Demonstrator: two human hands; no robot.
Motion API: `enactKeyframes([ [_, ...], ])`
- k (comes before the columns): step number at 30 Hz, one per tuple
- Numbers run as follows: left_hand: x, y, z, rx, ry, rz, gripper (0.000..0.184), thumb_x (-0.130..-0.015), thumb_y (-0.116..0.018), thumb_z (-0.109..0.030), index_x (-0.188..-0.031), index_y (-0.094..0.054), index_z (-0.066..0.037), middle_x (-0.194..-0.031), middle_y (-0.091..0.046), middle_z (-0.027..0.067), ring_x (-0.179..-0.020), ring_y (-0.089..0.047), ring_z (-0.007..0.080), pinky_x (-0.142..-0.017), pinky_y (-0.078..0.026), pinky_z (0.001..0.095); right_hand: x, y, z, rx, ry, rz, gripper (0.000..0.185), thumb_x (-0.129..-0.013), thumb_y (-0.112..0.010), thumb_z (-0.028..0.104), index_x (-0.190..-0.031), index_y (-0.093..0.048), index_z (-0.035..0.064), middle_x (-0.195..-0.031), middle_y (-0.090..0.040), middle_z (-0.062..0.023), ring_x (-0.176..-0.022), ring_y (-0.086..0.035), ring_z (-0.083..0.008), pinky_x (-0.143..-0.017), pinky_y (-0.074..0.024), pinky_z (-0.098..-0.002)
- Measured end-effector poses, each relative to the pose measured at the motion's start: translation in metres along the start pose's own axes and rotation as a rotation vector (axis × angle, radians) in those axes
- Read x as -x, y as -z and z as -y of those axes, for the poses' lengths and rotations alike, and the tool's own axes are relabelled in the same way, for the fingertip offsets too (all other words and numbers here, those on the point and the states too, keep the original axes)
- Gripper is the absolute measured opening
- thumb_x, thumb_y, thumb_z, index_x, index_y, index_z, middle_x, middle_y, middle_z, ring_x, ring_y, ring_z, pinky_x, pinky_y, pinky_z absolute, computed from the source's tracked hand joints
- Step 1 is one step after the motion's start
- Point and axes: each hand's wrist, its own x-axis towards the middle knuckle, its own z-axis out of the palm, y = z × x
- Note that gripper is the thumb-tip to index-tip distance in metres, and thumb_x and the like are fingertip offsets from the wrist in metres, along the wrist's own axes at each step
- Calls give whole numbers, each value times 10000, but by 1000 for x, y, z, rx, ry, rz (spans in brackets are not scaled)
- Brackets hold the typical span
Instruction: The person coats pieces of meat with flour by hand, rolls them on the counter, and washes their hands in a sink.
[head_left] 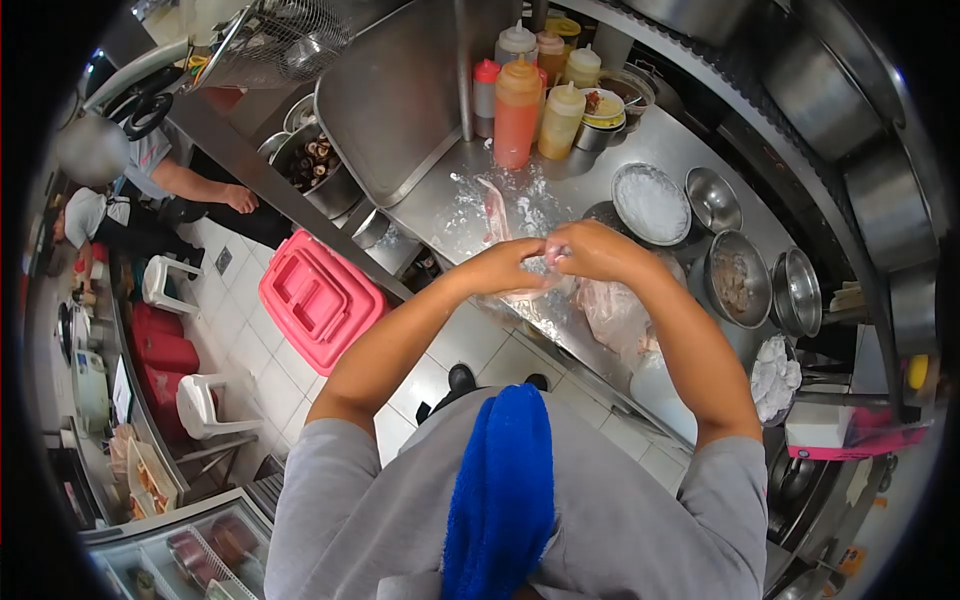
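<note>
Over the steel counter (pixel 420 205), my left hand (pixel 508 267) and my right hand (pixel 585 250) meet with fingers bent together. Something small and pale shows between the fingertips; what it is I cannot make out. Just beyond my left hand a thin strip of pinkish meat (pixel 494 208) lies on the counter among smears of white powder. A clear plastic bag (pixel 612 312) with pale pink contents sits below my right hand, partly hidden by my forearm. Beyond my right hand stands a round bowl of white powder (pixel 651 203).
Squeeze bottles (pixel 516 112) stand at the counter's back. Metal bowls (pixel 738 278) line the right side. A pot of dark pieces (pixel 314 172) and a pink lidded bin (pixel 322 302) are at left. Two other people (pixel 165 165) (pixel 88 218) are at the far left.
</note>
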Motion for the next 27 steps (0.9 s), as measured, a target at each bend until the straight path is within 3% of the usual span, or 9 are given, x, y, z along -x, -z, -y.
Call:
enactKeyframes([
  [3, -23, 11, 2, 188, 73, 82, 300, -797, -676, -239, -1009, -652, -28, -821, -669, 76, -774, -591, 109, -715, -473, 282, -10, 13, 10, -71, -43, 37, 198, -733, -630, 172, -887, -646, 48, -844, -652, -150, -775, -638, -272, -694, -484, -381],
  [7, -28, 35, -28, 8, 277, 159, 202, -867, -640, -204, -952, -686, -27, -776, -639, -45, -720, -521, 30, -643, -431, 214, -16, 17, 15, -326, -124, -312, 296, -773, -646, 230, -1001, -626, 43, -912, -657, -161, -829, -641, -265, -740, -491, -352],
  [9, -28, 41, -31, 177, 118, 34, 201, -887, -616, -205, -968, -682, -34, -786, -639, -42, -724, -526, 29, -628, -436, 215, -21, 8, 24, -602, -336, -728, 304, -880, -564, 222, -1119, -572, 34, -1060, -624, -88, -985, -588, -193, -852, -454, -331],
  [10, -29, 43, -33, 228, 108, -18, 228, -886, -605, -235, -1006, -675, -54, -782, -620, -44, -677, -505, 39, -601, -426, 228, -22, -10, 6, -929, -287, -699, 419, -941, -484, 350, -1208, -514, 29, -1172, -574, -79, -1097, -527, -192, -936, -394, -334],
  [13, -34, 56, -50, 358, 221, -66, 227, -896, -595, -238, -1041, -670, -79, -808, -623, -40, -707, -518, 31, -614, -438, 219, -17, -51, 17, -1518, -260, -754, 487, -959, -418, 415, -1238, -486, 21, -1214, -550, -83, -1124, -503, -186, -972, -349, -326],
  [14, -37, 61, -52, 365, 219, -72, 248, -904, -584, -232, -1093, -645, -85, -848, -639, -28, -737, -557, 41, -626, -452, 217, -17, -67, 11, -1570, -237, -803, 461, -947, -492, 377, -1185, -542, -15, -1125, -586, -78, -1050, -518, -151, -949, -370, -280],
  [19, -57, 69, -57, 537, 253, -146, 273, -902, -571, -201, -1140, -597, -70, -928, -650, 1, -760, -613, 91, -630, -471, 233, -1, -96, 3, -1193, -178, -693, 299, -941, -486, 238, -1117, -569, 12, -1039, -605, -32, -952, -528, -81, -874, -395, -262],
  [21, -68, 69, -35, 644, 332, -139, 249, -894, -569, -175, -1126, -584, -86, -942, -652, 18, -785, -624, 108, -664, -480, 247, 2, -101, -2, -1024, -369, -561, 228, -903, -517, 115, -1096, -573, 7, -959, -629, -36, -857, -551, -69, -798, -422, -232],
  [27, -94, 42, 75, 767, 544, -230, 204, -887, -569, -109, -1091, -571, -131, -933, -655, 21, -772, -656, 141, -643, -529, 285, -1, -141, -23, -1311, -535, -599, 237, -847, -532, 87, -1045, -572, -38, -828, -663, -108, -686, -630, -136, -606, -489, -248],
])
